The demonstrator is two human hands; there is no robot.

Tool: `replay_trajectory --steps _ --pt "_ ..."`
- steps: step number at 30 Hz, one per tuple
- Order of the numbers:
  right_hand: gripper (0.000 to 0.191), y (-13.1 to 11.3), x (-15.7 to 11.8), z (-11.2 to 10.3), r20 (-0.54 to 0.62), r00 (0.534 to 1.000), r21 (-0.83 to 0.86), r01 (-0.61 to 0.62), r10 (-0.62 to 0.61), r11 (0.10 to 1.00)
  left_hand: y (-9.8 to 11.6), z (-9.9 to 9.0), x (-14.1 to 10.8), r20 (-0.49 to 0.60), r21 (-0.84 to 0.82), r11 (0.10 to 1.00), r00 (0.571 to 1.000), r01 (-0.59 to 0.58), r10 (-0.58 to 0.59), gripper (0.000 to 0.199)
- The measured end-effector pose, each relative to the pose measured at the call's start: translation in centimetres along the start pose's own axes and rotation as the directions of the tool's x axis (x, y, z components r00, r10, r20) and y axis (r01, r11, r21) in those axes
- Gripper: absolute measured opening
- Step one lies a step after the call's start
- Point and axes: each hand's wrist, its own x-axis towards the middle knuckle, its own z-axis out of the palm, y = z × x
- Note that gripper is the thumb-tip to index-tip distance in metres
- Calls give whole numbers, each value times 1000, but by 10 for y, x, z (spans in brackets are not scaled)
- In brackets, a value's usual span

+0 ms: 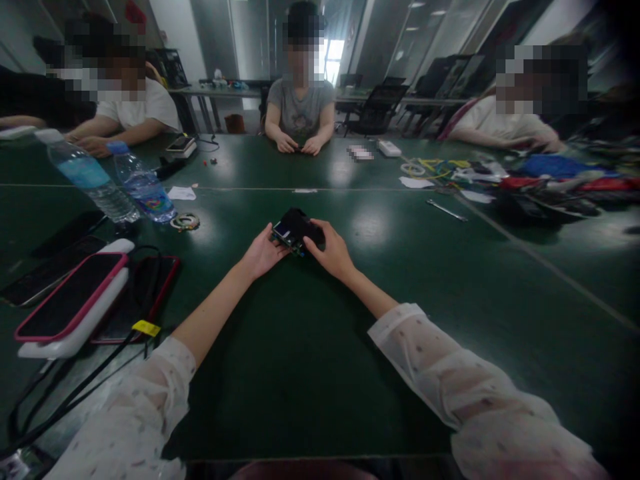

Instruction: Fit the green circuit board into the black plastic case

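Note:
Above the middle of the green table, a small black device is held between my two hands. My left hand grips its left side, where a shiny, screen-like part and some circuit-board edge show. My right hand is wrapped round its black right side, thumb on the near face. The fingers of both hands are partly hidden behind the device. Its fine details are too small to make out.
Phones, cables and two water bottles stand or lie at the left. A wrench lies right of centre, with wires and a blue bundle beyond. Several people sit across the table, one straight ahead.

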Motion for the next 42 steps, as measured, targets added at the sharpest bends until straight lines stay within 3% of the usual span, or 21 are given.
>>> replay_trajectory --steps 6,13,26,36,42 --pt "48 5 1 3 81 993 10 -90 89 996 0 -1 0 16 9 1000 1000 -1 1 45" --pt "46 4 2 1 60 998 73 -25 21 997 -1 -4 2 29 7 1000 1000 6 -6 47" --pt "45 20 7 3 116 970 321 -241 215 916 -1 -3 1 36 17 1000 999 13 -13 39" --pt "41 32 9 4 45 950 419 -298 308 858 -1 -4 4 17 18 999 999 31 -31 38" --pt "49 40 8 6 -102 910 436 -321 401 841 0 -6 2 32 17 1000 999 19 -19 38"
